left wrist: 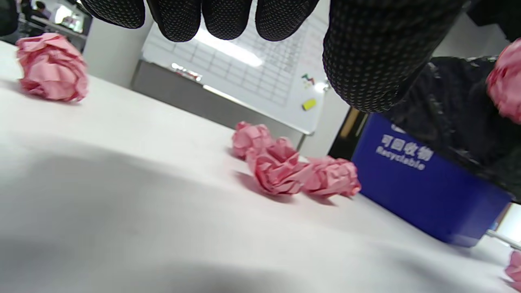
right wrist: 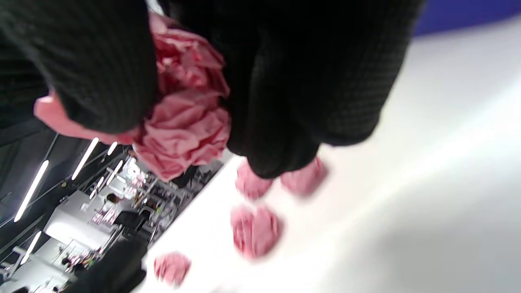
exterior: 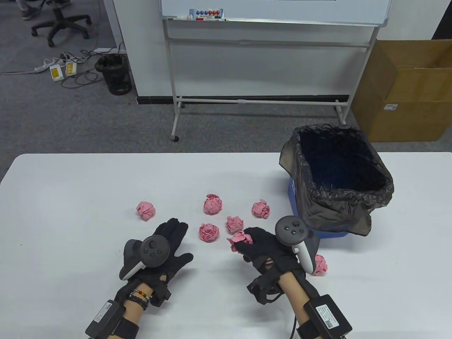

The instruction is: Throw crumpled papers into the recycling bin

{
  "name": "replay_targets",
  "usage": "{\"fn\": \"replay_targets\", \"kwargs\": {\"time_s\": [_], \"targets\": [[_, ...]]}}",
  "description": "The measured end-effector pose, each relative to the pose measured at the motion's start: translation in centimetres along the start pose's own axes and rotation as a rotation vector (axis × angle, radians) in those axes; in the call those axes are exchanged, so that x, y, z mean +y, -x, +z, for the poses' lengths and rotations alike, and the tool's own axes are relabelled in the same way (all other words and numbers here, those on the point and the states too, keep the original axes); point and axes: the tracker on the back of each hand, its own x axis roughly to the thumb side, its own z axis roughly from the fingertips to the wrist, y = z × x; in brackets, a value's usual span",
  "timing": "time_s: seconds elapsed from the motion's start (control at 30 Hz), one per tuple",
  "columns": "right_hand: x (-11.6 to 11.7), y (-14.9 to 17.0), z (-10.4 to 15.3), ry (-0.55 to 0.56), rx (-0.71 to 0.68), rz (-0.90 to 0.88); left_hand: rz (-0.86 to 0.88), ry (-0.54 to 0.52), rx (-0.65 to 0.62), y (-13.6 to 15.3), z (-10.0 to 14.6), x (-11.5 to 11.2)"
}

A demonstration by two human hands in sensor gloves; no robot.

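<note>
**Right hand holds one pink paper ball; six more on the table by the bin**

Surface/room: white table, matte, w/ soft shadows under both hands. Beyond it grey carpet, a rolling whiteboard on a white frame w/ magnets and markers in its tray, a cardboard box at far right, a black mesh wastebasket by the wall, power strips and cables on the floor, an office chair base top left.

Task things: crumpled papers are pink, tightly balled, rose-like folds. Loose ones in table view: one off to the left, one upper centre, one nearer the bin, two close together at and, plus one half hidden behind the right wrist. The held ball sits in the right hand; fingers curled round it, clamped between thumb and fingers in the right wrist view. It is above the table, left of the bin.

Left hand lies flat, fingers spread, holding nothing; fingertips hang over bare table in the left wrist view.

Recycling bin: blue, lined w/ a black bag folded over the rim, on the table's right side, just beside the right hand.

Writing: white Chinese characters and "Recyclable" on the bin's blue side. Whiteboard grid text is too blurred to read.
</note>
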Motion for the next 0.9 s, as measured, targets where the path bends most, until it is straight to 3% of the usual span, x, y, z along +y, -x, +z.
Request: {"fn": "replay_targets", "kwargs": {"time_s": [0.27, 0.43, 0.57, 0.67, 0.77, 0.9], "targets": [[-9.7, -6.1, -1.3, 0.39, -0.077, -0.041, 0.028, 0.026, 0.025, 0.7, -0.2, -0.3], [-15.2, -7.9, -1.2, 0.755, -0.048, 0.13, 0.024, 0.038, 0.02, 0.5, -0.3, -0.4], [-17.4, -7.7, -1.2, 0.942, -0.003, 0.354, 0.028, 0.037, 0.016, 0.4, -0.3, -0.5], [-18.1, -6.9, -1.7, 0.989, 0.076, 0.451, 0.029, 0.037, 0.013, 0.5, -0.3, -0.6], [-18.1, -5.5, -3.0, 0.827, 0.229, 0.518, 0.029, 0.041, 0.015, 0.4, -0.4, -0.6], [-17.1, -5.1, -3.4, 0.731, 0.216, 0.562, 0.031, 0.043, 0.015, 0.3, -0.4, -0.6]]}}
